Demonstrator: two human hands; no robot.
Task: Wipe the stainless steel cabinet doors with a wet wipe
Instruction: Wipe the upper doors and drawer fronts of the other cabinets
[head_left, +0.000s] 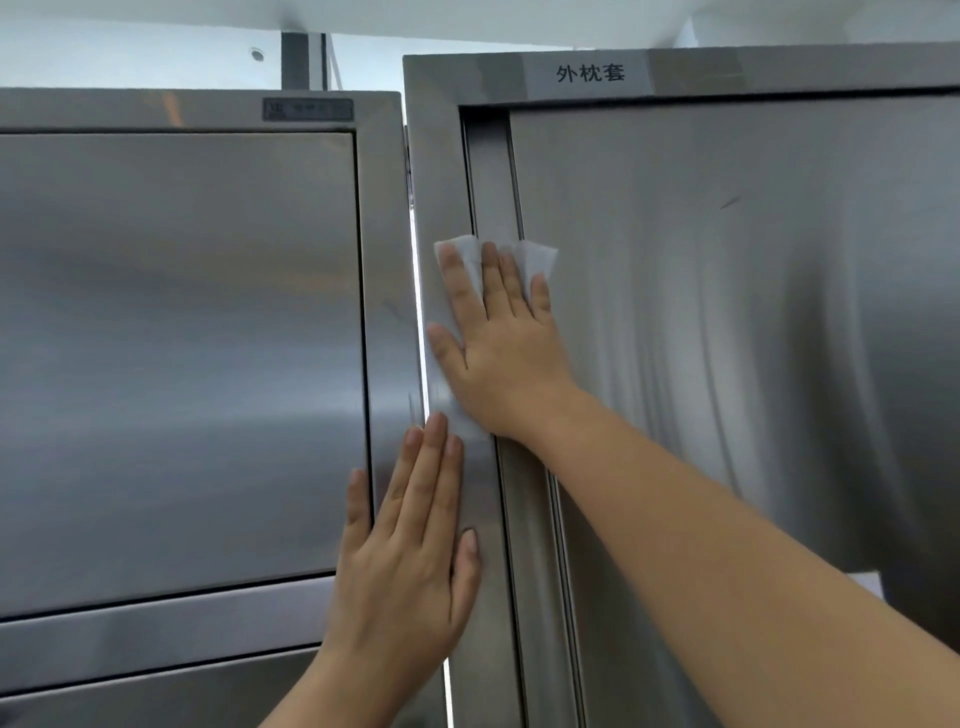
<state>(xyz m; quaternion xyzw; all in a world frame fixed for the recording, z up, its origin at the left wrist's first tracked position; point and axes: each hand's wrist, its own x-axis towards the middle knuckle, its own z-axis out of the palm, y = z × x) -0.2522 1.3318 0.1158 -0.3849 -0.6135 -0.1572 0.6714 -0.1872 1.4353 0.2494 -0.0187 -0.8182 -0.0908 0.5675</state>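
Right hand (501, 338) presses crumpled white wet wipe (530, 257) flat.

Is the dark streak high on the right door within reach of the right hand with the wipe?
Probably yes. The streak sits up and right of the right hand, which presses the wipe on the frame; only bare door lies between them.
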